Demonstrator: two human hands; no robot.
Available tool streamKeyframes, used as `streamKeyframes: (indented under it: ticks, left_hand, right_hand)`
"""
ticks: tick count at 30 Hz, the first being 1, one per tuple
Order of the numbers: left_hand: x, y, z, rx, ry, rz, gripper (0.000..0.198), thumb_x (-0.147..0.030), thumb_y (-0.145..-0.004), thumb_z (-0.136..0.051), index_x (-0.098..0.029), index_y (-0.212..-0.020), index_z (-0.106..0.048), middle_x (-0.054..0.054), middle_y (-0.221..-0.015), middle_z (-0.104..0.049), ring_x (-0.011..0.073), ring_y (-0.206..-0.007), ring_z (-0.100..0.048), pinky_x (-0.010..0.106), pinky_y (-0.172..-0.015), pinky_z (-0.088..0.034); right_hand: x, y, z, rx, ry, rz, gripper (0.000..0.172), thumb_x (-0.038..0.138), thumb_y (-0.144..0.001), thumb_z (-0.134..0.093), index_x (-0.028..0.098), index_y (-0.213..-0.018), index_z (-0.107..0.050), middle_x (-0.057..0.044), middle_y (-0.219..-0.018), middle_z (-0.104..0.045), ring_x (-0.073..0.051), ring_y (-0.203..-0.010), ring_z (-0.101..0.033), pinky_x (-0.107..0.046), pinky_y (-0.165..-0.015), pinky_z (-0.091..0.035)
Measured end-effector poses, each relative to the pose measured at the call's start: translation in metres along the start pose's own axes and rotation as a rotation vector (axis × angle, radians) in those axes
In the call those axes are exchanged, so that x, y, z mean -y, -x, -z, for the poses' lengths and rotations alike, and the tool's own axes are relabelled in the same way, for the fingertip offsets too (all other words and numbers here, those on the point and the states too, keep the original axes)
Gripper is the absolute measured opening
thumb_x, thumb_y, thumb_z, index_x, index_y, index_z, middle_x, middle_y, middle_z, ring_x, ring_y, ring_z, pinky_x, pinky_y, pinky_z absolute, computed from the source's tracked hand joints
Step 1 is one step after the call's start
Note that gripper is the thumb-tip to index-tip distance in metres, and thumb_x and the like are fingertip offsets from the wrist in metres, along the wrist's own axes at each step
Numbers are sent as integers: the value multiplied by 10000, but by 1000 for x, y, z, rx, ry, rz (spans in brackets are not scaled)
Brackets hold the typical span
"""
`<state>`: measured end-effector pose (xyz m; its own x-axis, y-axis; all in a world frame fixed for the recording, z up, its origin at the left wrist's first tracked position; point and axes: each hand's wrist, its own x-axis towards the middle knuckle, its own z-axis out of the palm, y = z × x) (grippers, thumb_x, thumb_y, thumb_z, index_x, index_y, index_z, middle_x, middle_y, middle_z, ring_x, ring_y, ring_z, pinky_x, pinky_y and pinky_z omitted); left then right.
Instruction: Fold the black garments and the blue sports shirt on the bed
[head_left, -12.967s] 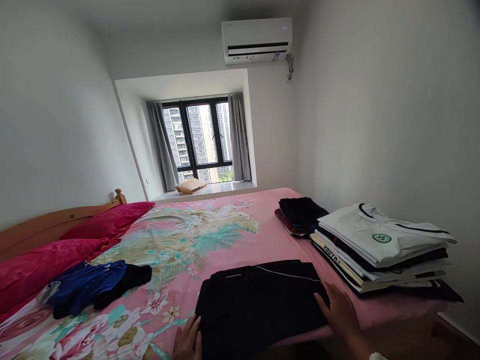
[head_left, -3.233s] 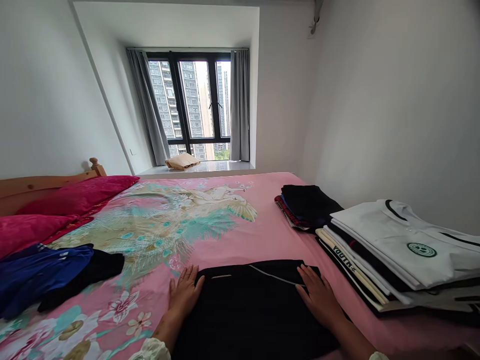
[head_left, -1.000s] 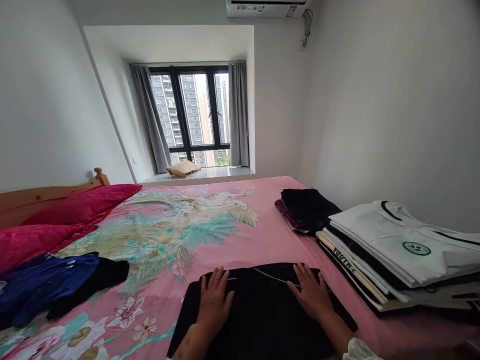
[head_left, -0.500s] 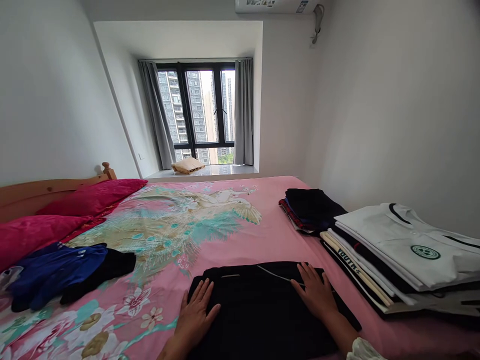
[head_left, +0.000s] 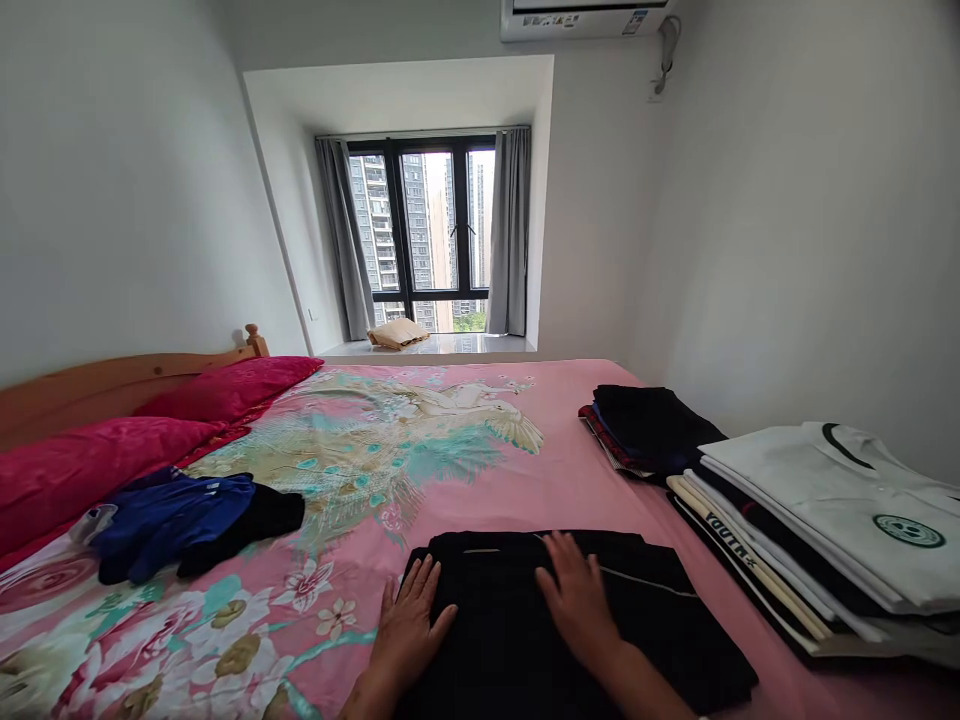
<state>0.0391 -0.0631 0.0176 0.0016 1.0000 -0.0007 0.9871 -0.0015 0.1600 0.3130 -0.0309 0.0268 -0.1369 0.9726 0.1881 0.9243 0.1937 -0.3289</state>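
A folded black garment (head_left: 660, 625) with a thin white stripe lies at the near edge of the pink floral bed (head_left: 480, 470). My left hand (head_left: 409, 630) rests flat, fingers spread, on the garment's left edge. Flat on the cloth's middle top lies my right hand (head_left: 574, 600), its fingers stretched out. Neither hand holds anything.
A tall stack of folded shirts (head_left: 817, 520) with a white polo on top sits at the right. Behind it is a smaller dark folded pile (head_left: 645, 425). Loose blue and black clothes (head_left: 187, 515) lie at the left by red pillows (head_left: 97, 460). A window is beyond.
My right hand slid left from the garment's upper right corner to its middle. My left hand stayed at the left edge. The view shifted left.
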Motion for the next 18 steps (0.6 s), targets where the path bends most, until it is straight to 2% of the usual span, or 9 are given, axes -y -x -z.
streamKeyframes:
  ticks: [2, 4, 5, 7, 10, 14, 18]
  left_hand:
    - [0, 0, 0, 0, -6, 2, 677, -595, -851, -281, -250, -1431, -234, -4, -1519, -152, 215, -1402, -113, 497, -1126, -21]
    - [0, 0, 0, 7, -9, 2, 663, -586, -855, -283, -257, -1429, -238, -15, -1519, -150, 209, -1402, -117, 500, -1126, -31]
    - [0, 1, 0, 11, -9, 1, 651, -577, -860, -279, -261, -1428, -239, -21, -1518, -150, 204, -1402, -118, 500, -1126, -37]
    - [0, 1, 0, 11, -8, -1, 629, -561, -871, -261, -266, -1427, -241, -29, -1516, -157, 196, -1401, -121, 494, -1128, -41]
    - [1, 1, -1, -7, -8, -3, 621, -559, -879, -240, -265, -1426, -245, -27, -1514, -172, 191, -1400, -126, 480, -1130, -33]
    - [1, 0, -1, -15, -1, 4, 626, -567, -874, -252, -269, -1424, -251, -27, -1514, -176, 194, -1400, -125, 481, -1129, -36]
    - [-2, 2, 1, -13, 2, 2, 630, -565, -870, -253, -262, -1423, -256, -30, -1513, -174, 193, -1400, -130, 483, -1128, -29]
  right_hand:
    - [44, 10, -7, 67, -102, 171, 583, 504, -922, -216, 199, -1407, -322, -26, -1494, -233, -221, -1385, -162, -488, -1123, -123]
    - [75, 19, -15, 144, -173, 291, 579, 517, -922, -223, 219, -1409, -320, -22, -1492, -233, -231, -1384, -161, -486, -1127, -114]
    - [83, 23, -19, 182, -192, 331, 574, 517, -924, -222, 227, -1409, -318, -23, -1490, -238, -235, -1383, -164, -492, -1127, -105]
    - [82, 26, -23, 236, -200, 381, 567, 518, -924, -228, 240, -1412, -309, -25, -1486, -246, -240, -1381, -173, -504, -1126, -84]
    - [48, 23, -20, 250, -132, 369, 602, 556, -906, -257, 241, -1418, -287, -22, -1488, -241, -243, -1380, -176, -516, -1125, -63]
    - [-40, 21, -1, 233, 34, 187, 647, 591, -887, -232, 231, -1423, -260, -11, -1497, -201, -237, -1387, -148, -538, -1119, -38]
    - [-123, 31, 10, 144, 195, -58, 705, 620, -859, -234, 213, -1434, -226, -17, -1504, -178, -240, -1391, -127, -542, -1115, -22]
